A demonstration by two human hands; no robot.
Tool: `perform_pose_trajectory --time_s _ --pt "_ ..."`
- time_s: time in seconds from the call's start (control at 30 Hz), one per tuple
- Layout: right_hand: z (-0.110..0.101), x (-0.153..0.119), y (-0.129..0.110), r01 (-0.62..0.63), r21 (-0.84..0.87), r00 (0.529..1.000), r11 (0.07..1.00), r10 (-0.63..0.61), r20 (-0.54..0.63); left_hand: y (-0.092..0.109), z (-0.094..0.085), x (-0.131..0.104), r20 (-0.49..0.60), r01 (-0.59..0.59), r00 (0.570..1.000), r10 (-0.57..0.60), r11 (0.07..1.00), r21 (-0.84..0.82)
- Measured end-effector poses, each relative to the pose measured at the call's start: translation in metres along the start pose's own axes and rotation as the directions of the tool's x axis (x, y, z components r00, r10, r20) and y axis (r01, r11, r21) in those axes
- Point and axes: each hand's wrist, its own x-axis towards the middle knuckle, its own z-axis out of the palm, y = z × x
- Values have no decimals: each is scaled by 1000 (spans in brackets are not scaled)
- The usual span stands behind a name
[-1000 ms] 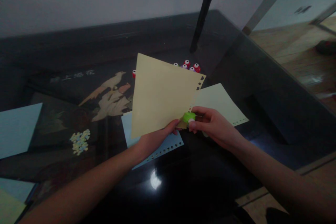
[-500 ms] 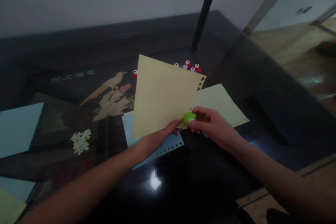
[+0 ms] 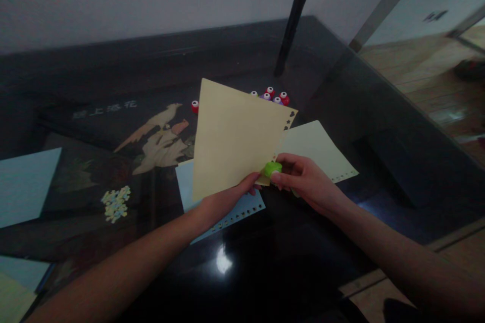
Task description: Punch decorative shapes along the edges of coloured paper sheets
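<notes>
- Left hand (image 3: 223,202) pinches the yellow sheet (image 3: 235,141) near its bottom right corner, thumb on top. The sheet tilts up off the table, over and beyond that hand.
- Right hand (image 3: 310,181) grips a green punch (image 3: 273,169) between thumb and fingers, right at the sheet's edge, just beside the left fingertips. Can't tell if the paper's actually in the slot.
- That same edge has little cutouts running up it, a heart and star by the far corner.
- Below the left hand, a blue sheet (image 3: 248,202) pokes out, holes along its near edge. A pale sheet (image 3: 312,146) lies just beyond the right hand.
- Elbow room: glossy dark tabletop (image 3: 257,272) runs from both hands toward the body. Right forearm crosses its near edge.
- Small punches (image 3: 270,92) bunch up behind the yellow sheet, beyond the hands; paper bits (image 3: 115,204) sit well left of the left hand.
- Past all that: bird picture (image 3: 161,121) on the table, dark post (image 3: 295,20), grey wall (image 3: 151,0), and floor (image 3: 409,75) off to the right.
</notes>
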Motion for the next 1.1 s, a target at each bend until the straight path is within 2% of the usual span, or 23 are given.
perform_pose_trajectory --time_s 0.53,0.8,1.1 --pt "0 -1 1 -1 2 1000 1000 1 -11 2 0 0 -18 11 1000 -11 1000 20" --pt "0 0 -1 15 -19 1000 1000 -15 -2 1 -1 0 17 27 999 -27 999 36" --pt "0 -1 2 5 74 1000 997 -5 -1 3 0 0 17 45 999 -46 999 17"
